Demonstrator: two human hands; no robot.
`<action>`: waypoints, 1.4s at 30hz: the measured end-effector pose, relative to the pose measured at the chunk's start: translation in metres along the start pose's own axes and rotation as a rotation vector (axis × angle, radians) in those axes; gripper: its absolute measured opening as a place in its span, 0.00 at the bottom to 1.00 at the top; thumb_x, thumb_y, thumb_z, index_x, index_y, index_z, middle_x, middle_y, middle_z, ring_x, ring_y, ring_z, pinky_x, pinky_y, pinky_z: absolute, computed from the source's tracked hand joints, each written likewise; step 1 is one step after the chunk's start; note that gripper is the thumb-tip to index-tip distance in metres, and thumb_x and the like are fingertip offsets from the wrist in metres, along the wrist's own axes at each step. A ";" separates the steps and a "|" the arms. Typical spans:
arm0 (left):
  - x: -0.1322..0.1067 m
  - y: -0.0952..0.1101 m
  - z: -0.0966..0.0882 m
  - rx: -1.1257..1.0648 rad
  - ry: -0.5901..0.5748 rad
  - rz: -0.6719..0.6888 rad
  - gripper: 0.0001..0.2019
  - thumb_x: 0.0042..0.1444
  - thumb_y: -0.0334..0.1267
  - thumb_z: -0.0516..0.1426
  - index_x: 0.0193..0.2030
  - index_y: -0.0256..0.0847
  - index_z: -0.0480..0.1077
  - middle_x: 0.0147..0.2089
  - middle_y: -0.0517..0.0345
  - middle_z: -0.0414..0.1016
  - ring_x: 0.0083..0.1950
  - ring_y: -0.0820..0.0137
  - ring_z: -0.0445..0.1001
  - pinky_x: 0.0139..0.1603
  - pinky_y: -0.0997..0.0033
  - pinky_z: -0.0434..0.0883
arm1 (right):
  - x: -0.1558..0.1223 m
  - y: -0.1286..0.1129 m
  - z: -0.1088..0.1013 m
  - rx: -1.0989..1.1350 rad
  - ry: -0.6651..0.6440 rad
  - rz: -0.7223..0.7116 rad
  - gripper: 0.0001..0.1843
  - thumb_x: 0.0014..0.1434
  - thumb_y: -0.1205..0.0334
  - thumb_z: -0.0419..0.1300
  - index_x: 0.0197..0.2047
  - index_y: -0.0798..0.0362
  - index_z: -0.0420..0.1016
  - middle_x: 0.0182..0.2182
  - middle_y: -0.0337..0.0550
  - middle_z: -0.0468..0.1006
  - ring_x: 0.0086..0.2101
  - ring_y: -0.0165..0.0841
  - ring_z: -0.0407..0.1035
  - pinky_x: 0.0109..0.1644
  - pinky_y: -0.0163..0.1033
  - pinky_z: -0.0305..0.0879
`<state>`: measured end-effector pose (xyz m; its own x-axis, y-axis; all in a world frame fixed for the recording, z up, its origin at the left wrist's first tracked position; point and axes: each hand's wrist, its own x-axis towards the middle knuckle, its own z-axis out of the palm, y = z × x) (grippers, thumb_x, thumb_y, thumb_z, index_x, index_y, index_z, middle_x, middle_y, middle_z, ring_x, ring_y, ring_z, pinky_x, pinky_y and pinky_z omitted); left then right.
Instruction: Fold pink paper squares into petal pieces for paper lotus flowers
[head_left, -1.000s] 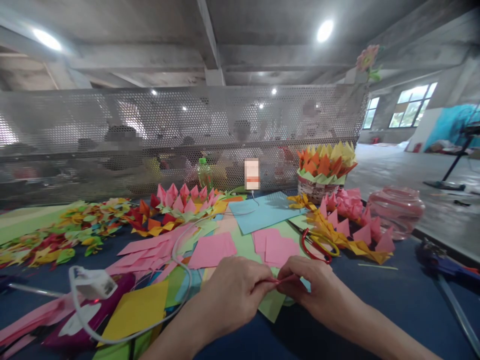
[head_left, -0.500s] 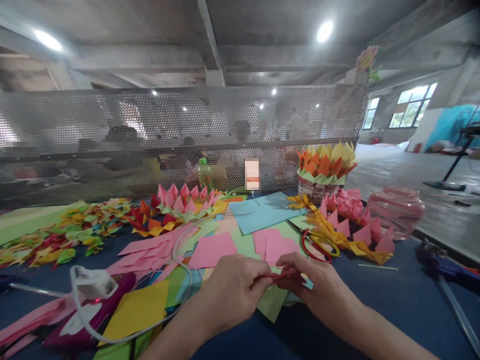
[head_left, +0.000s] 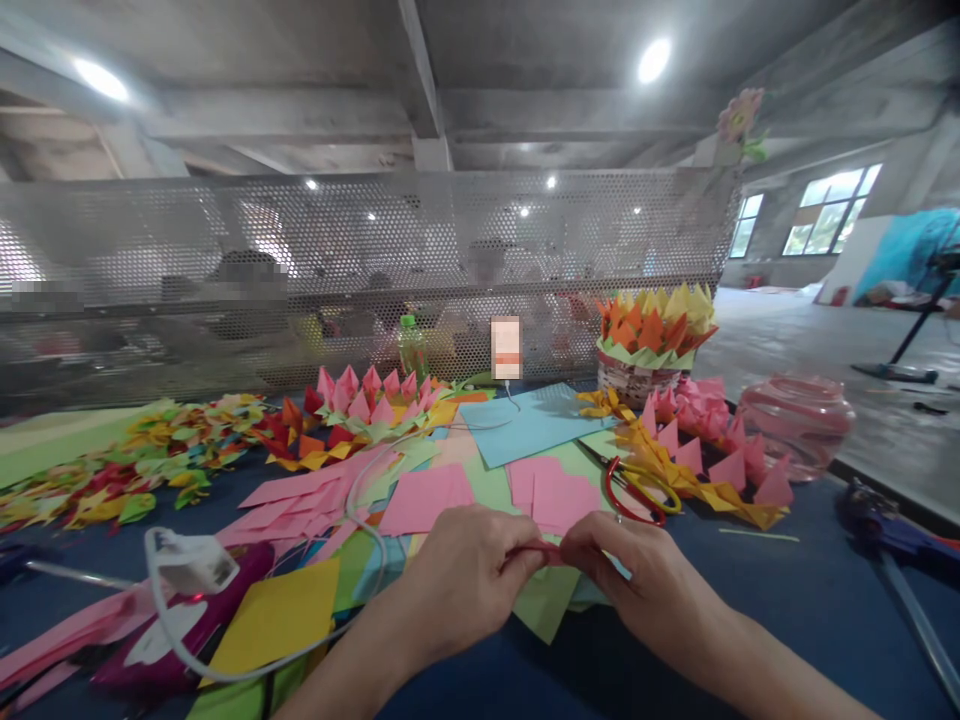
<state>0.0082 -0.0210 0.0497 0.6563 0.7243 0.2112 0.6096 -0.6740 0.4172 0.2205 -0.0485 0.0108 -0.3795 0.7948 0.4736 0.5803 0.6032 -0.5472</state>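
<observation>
Between my two hands is a small folded strip of pink paper [head_left: 552, 550], mostly covered by fingers. My left hand [head_left: 474, 560] pinches its left end between thumb and bent forefinger. At the other end my right hand [head_left: 637, 565] grips it with curled fingers. Just beyond my hands lie pink paper sheets [head_left: 427, 498] on green sheets. Below them, a pale green sheet [head_left: 546, 605] pokes out. To the right of the sheets rest scissors [head_left: 637, 492] with red and yellow handles.
Folded pink paper points [head_left: 367, 395] and a basket of orange and yellow ones [head_left: 652, 335] stand farther back. A glass jar [head_left: 796, 425] is at right. A purple power strip [head_left: 187, 625] with a white cable lies at left. A perforated metal panel [head_left: 337, 240] bounds the table's back.
My right fingers have closed further round the pink paper, so less of it shows. My left hand has barely moved. The view has shifted slightly.
</observation>
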 end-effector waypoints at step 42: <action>0.001 -0.001 0.007 0.149 0.029 0.037 0.09 0.65 0.39 0.52 0.34 0.42 0.67 0.33 0.61 0.74 0.36 0.68 0.72 0.36 0.71 0.61 | 0.006 0.003 0.006 -0.030 0.019 0.024 0.09 0.60 0.74 0.56 0.36 0.52 0.74 0.32 0.40 0.77 0.34 0.32 0.71 0.37 0.35 0.64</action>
<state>0.0110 -0.0206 0.0434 0.6676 0.7012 0.2502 0.6460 -0.7126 0.2737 0.2155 -0.0413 0.0080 -0.3519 0.8075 0.4734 0.6105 0.5814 -0.5378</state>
